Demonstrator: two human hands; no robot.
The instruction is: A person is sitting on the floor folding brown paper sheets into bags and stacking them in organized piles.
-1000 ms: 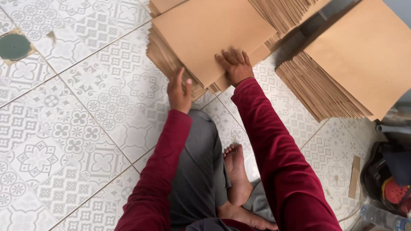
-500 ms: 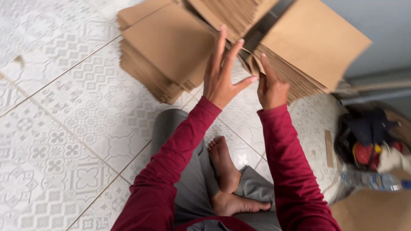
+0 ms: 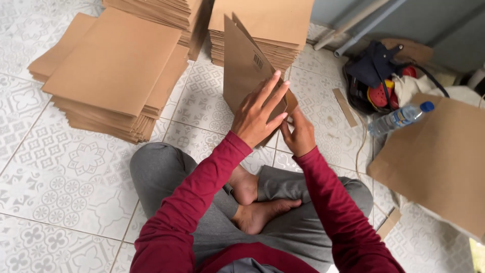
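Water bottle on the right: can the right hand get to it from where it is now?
Probably yes. The water bottle lies on the floor to the right of the right hand, with only bare tile between them. That hand is gripping the folded cardboard piece and would need to let go first.

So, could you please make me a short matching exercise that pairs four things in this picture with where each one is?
Things:
1. flat cardboard piece
2. water bottle
3. fanned cardboard stack
4. dark bag

Places:
a. lying across the edge of the big cardboard sheet
b. on the tiled floor, ahead of the knee
c. held upright between left hand and right hand
d. by the grey wall, beside the pipes

Pairs: 1-c, 2-a, 3-b, 4-d
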